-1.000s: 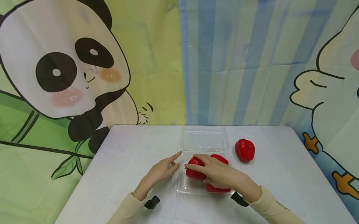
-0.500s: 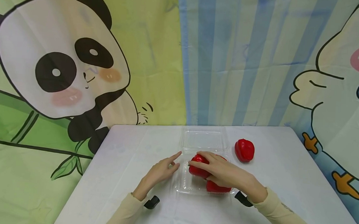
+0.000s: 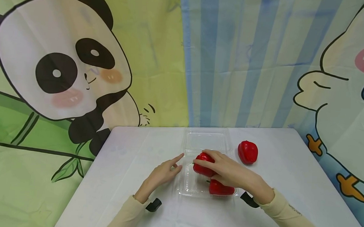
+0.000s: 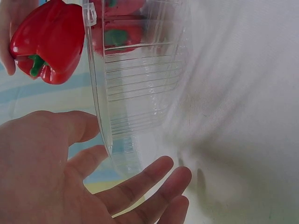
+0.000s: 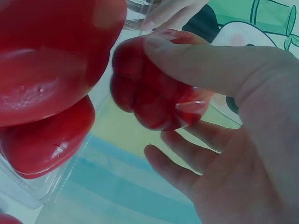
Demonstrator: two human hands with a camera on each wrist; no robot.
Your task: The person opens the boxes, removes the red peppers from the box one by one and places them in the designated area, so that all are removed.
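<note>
My right hand (image 3: 231,171) grips a red bell pepper (image 3: 203,165) with a green stem, held above a clear plastic clamshell box (image 3: 193,189). In the right wrist view, the thumb (image 5: 187,60) lies across this pepper (image 5: 154,100). Another red bell pepper (image 3: 222,188) lies at the box's near right. A second one in the box (image 5: 51,144) shows in the right wrist view and is hidden by my hand in the head view. My left hand (image 3: 163,174) is at the box's left side, its thumb and index fingertip at the rim (image 4: 100,107), fingers loosely extended.
One more red bell pepper (image 3: 248,152) stands on the white table (image 3: 277,187), right of the box. The box's lid (image 3: 206,141) lies folded back behind it. Printed curtains (image 3: 221,60) hang behind the table.
My right hand has raised the bell pepper and shifted it slightly to the right and back, uncovering the stem of the near pepper in the box. The left hand has stayed in place.
</note>
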